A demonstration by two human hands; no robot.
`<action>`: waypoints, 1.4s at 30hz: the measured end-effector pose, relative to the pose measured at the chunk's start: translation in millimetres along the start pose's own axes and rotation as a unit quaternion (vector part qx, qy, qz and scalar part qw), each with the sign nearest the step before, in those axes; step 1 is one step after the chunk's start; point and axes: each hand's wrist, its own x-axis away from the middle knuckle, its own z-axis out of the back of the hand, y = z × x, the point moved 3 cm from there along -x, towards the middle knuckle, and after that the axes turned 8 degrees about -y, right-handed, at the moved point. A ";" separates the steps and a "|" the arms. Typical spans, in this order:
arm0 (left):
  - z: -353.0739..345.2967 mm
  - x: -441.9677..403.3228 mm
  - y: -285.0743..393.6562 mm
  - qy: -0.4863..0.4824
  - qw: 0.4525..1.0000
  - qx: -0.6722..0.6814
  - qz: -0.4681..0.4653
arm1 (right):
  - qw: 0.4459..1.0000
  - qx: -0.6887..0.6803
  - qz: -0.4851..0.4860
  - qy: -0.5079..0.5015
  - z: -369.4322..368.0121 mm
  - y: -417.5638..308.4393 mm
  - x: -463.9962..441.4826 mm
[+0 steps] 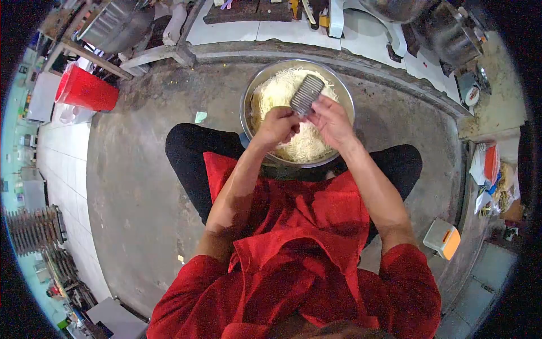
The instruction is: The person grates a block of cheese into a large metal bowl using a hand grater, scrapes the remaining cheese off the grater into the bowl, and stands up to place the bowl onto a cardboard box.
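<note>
A wide metal basin [245, 107] sits on the floor between my bent legs, heaped with pale, thin shreds [275, 86]. Over the heap, my right hand [333, 123] grips a grey, ribbed metal grater [308, 94] by its lower end, with the tool tilted up to the right. My left hand [275, 126] is closed right beside that same end, its fingers curled inward. Whatever those fingers may hold is hidden, and I cannot tell whether they touch the grater.
A red bucket [87, 89] stands at the left near white tiles. Beyond the basin runs a low concrete ledge [226, 53], with metal pots [446, 37] at upper right. An orange and white box [442, 239] lies on the right. Bagged items [497, 175] sit at the right edge.
</note>
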 end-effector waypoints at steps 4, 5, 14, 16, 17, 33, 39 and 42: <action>45.4 5.6 19.1 0.165 0.982 0.024 -0.093 | 0.970 0.218 0.037 0.103 9.6 -14.1 -8.2; 61.1 9.0 26.7 0.191 0.976 -0.001 -0.101 | 0.886 0.449 0.012 0.116 13.7 -16.3 -13.4; 113.3 8.2 27.9 0.182 0.978 -0.036 -0.100 | 0.551 0.833 -0.017 0.043 -11.0 58.4 -67.5; 115.3 5.5 21.3 0.197 0.975 -0.021 -0.101 | 0.473 0.879 0.052 -0.044 -23.5 63.3 -52.6; 116.9 7.7 22.7 0.213 0.971 -0.047 -0.098 | 0.483 0.868 0.102 -0.061 -19.2 59.5 -43.7; 127.4 15.9 34.2 0.274 0.943 -0.135 -0.130 | 0.497 0.861 0.051 0.100 11.1 -16.5 -44.8; 134.6 8.7 23.2 0.277 0.942 -0.122 -0.142 | 0.516 0.847 0.036 -0.125 -24.8 42.7 -77.5; 128.7 14.9 29.8 0.273 0.944 -0.123 -0.136 | 0.519 0.848 0.000 -0.106 -34.1 69.6 -89.6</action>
